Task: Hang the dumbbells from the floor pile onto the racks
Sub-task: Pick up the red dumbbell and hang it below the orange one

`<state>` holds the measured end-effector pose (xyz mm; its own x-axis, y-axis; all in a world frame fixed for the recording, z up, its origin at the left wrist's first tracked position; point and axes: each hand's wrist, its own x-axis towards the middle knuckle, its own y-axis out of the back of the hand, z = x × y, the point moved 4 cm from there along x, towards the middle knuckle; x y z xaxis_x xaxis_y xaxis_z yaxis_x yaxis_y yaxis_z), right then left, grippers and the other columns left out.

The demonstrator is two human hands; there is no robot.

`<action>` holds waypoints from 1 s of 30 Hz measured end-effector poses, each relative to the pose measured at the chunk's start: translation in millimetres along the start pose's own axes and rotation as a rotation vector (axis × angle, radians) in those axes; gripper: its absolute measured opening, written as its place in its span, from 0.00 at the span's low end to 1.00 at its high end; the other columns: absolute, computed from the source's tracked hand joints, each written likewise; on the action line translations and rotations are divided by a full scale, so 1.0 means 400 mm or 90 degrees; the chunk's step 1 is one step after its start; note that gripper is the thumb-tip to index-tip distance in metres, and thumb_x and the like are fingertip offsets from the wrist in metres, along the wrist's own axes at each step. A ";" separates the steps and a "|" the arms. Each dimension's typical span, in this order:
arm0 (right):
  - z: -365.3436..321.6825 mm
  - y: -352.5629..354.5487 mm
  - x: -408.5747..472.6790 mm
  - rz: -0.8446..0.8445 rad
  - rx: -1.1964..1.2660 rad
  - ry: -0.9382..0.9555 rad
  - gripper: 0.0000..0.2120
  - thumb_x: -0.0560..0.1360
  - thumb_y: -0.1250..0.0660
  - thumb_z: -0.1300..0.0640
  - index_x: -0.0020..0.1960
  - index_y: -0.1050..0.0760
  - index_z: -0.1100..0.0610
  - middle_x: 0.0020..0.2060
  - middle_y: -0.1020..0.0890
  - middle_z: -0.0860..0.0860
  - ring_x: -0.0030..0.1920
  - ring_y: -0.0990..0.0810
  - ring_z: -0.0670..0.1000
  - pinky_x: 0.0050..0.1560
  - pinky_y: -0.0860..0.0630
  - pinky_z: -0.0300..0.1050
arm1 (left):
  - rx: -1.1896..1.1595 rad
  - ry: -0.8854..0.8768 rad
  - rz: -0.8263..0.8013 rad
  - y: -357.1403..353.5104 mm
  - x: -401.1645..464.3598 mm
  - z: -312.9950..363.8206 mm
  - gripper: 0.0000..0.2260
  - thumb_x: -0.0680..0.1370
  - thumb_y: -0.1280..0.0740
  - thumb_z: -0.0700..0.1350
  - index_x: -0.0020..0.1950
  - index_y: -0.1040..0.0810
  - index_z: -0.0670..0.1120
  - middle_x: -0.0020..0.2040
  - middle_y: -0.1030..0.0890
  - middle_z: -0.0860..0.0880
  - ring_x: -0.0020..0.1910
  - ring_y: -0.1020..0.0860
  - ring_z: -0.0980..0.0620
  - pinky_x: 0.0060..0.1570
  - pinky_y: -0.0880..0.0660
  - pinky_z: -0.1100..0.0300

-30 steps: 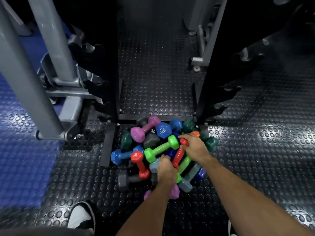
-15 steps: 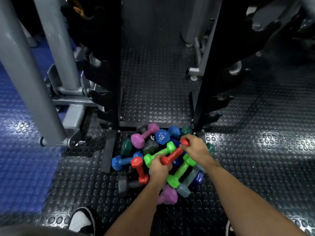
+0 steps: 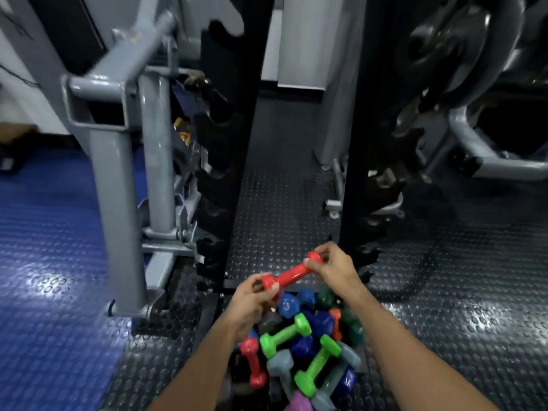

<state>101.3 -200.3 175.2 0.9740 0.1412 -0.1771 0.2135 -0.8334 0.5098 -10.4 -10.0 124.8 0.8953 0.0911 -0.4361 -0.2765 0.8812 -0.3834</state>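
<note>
Above the floor pile (image 3: pixel 299 348), a red dumbbell (image 3: pixel 290 274) is held level between both hands. Left hand (image 3: pixel 252 301) fingers pinch its near head; right hand (image 3: pixel 335 269) fingers pinch the far head. Black racks (image 3: pixel 228 161) stand just beyond, left and right.

Dumbbell pile (image 3: pixel 299 348) before two racks (image 3: pixel 225 173)
</note>
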 end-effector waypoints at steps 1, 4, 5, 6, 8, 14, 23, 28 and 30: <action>-0.046 0.015 -0.001 0.010 0.015 0.012 0.11 0.72 0.21 0.54 0.49 0.21 0.50 0.43 0.16 0.47 0.43 0.15 0.50 0.52 0.16 0.54 | -0.001 -0.016 -0.018 -0.009 -0.014 0.054 0.12 0.77 0.30 0.33 0.60 0.23 0.39 0.47 0.19 0.42 0.37 0.17 0.50 0.39 0.17 0.55; -0.186 0.061 -0.010 0.030 0.045 0.065 0.08 0.73 0.22 0.54 0.50 0.18 0.53 0.43 0.14 0.49 0.41 0.15 0.50 0.49 0.15 0.52 | 0.040 -0.066 -0.080 -0.037 -0.061 0.201 0.19 0.74 0.27 0.37 0.64 0.23 0.38 0.51 0.20 0.43 0.42 0.17 0.52 0.46 0.17 0.56; -0.233 0.077 -0.016 0.031 0.059 0.079 0.08 0.74 0.22 0.55 0.51 0.17 0.55 0.43 0.14 0.50 0.41 0.15 0.49 0.47 0.15 0.50 | 0.056 -0.085 -0.102 -0.048 -0.079 0.249 0.21 0.73 0.25 0.39 0.65 0.23 0.39 0.53 0.20 0.43 0.44 0.18 0.53 0.48 0.17 0.56; -0.278 0.093 -0.022 0.029 0.073 0.087 0.08 0.74 0.22 0.56 0.51 0.17 0.56 0.44 0.14 0.52 0.41 0.15 0.49 0.46 0.14 0.50 | 0.064 -0.107 -0.126 -0.062 -0.097 0.295 0.22 0.73 0.24 0.39 0.65 0.22 0.40 0.54 0.20 0.43 0.46 0.18 0.53 0.48 0.18 0.58; -0.369 0.127 -0.033 0.034 0.095 0.109 0.06 0.75 0.23 0.56 0.51 0.17 0.56 0.44 0.14 0.54 0.41 0.16 0.50 0.44 0.15 0.50 | 0.070 -0.147 -0.158 -0.091 -0.132 0.383 0.23 0.71 0.24 0.39 0.65 0.22 0.40 0.55 0.21 0.42 0.46 0.20 0.53 0.47 0.20 0.59; -0.620 0.248 -0.068 0.069 0.149 0.174 0.07 0.76 0.23 0.56 0.50 0.17 0.57 0.46 0.14 0.56 0.42 0.13 0.53 0.39 0.16 0.44 | 0.093 -0.276 -0.195 -0.187 -0.256 0.629 0.23 0.71 0.25 0.37 0.66 0.23 0.40 0.56 0.19 0.41 0.49 0.19 0.47 0.55 0.19 0.53; -0.921 0.344 -0.123 0.028 0.245 0.281 0.06 0.79 0.26 0.59 0.53 0.20 0.59 0.46 0.14 0.56 0.38 0.16 0.50 0.33 0.23 0.37 | 0.125 -0.494 -0.106 -0.299 -0.477 0.906 0.18 0.71 0.25 0.39 0.60 0.23 0.42 0.53 0.15 0.38 0.55 0.16 0.39 0.59 0.20 0.45; -1.059 0.361 -0.126 0.027 0.191 0.315 0.14 0.81 0.31 0.48 0.63 0.21 0.55 0.53 0.16 0.52 0.47 0.17 0.49 0.50 0.19 0.45 | 0.114 -0.596 -0.009 -0.312 -0.566 1.026 0.15 0.74 0.27 0.32 0.58 0.22 0.43 0.54 0.16 0.34 0.57 0.17 0.33 0.61 0.21 0.43; -1.106 0.372 -0.130 0.060 0.173 0.319 0.25 0.81 0.32 0.44 0.74 0.27 0.53 0.65 0.19 0.51 0.62 0.19 0.51 0.66 0.22 0.54 | 0.128 -0.627 0.031 -0.321 -0.603 1.077 0.15 0.75 0.27 0.32 0.59 0.22 0.44 0.53 0.15 0.37 0.56 0.17 0.35 0.61 0.21 0.41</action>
<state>116.0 -95.3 632.6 0.9188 0.2405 0.3131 0.1612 -0.9525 0.2584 -40.5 54.8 630.1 0.7998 0.3918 0.4547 -0.3375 0.9200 -0.1990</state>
